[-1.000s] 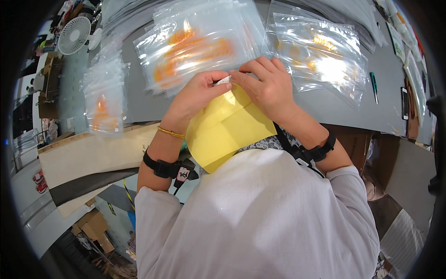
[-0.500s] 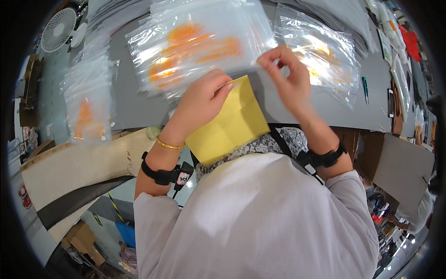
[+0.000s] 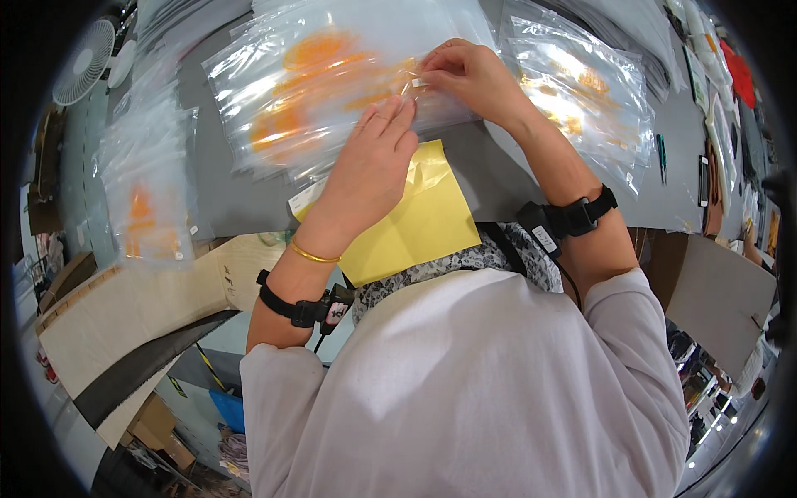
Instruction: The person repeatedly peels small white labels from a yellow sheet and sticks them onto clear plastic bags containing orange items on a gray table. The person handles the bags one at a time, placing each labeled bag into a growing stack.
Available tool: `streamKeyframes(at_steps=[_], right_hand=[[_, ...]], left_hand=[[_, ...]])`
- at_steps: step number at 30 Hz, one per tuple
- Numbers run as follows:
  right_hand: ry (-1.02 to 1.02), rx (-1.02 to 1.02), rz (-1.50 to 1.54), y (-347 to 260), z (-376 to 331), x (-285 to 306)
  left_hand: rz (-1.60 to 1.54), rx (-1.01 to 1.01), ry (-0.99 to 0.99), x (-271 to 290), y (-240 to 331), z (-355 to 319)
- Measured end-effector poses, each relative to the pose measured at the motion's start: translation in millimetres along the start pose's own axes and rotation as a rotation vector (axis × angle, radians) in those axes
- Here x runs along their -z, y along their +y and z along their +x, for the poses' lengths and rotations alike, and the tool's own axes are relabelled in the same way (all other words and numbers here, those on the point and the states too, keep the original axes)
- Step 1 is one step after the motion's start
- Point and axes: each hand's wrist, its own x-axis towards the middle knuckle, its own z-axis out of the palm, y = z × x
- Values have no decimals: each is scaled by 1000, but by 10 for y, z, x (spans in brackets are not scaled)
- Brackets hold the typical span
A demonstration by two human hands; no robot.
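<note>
Pinching a small white tab (image 3: 419,82) on the clear bag (image 3: 332,91), right hand (image 3: 469,76) closed; left hand (image 3: 369,170) flat, open, just nearer.

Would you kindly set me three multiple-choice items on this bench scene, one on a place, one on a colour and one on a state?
1. Where does the yellow sheet lie?
A. Under the left hand, at the near table edge
B. On the fan
C. On the floor

2. What colour shows inside the clear bag at the hands?
A. Blue
B. Orange
C. Green

3. What is the right hand doing?
A. Resting flat, palm up
B. Hanging off the table
C. Pinching a small white piece at the bag

Answers:
1 A, the sheet lies partly beneath the left palm and overhangs the near edge.
2 B, orange patches show through the plastic.
3 C, its fingertips close on the white piece on top of the bag.
</note>
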Motion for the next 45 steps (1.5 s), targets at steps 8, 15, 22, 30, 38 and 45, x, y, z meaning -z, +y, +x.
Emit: streamKeyframes(at_steps=[8, 15, 22, 30, 38, 45], right_hand=[[-8, 24, -217, -64, 12, -82], [326, 273, -893, -170, -76, -130], [339, 454, -761, -76, 1027, -125], [335, 494, -586, -32, 1445, -320], [362, 440, -346, -437, 881, 5], [254, 101, -295, 222, 226, 1732]], left_hand=[[-24, 40, -4, 108, 52, 48], [-8, 18, 54, 38, 38, 125], [-11, -3, 67, -84, 22, 76], [-194, 30, 137, -52, -39, -38], [-384, 178, -15, 353, 154, -137], [-774, 632, -88, 658, 118, -110]])
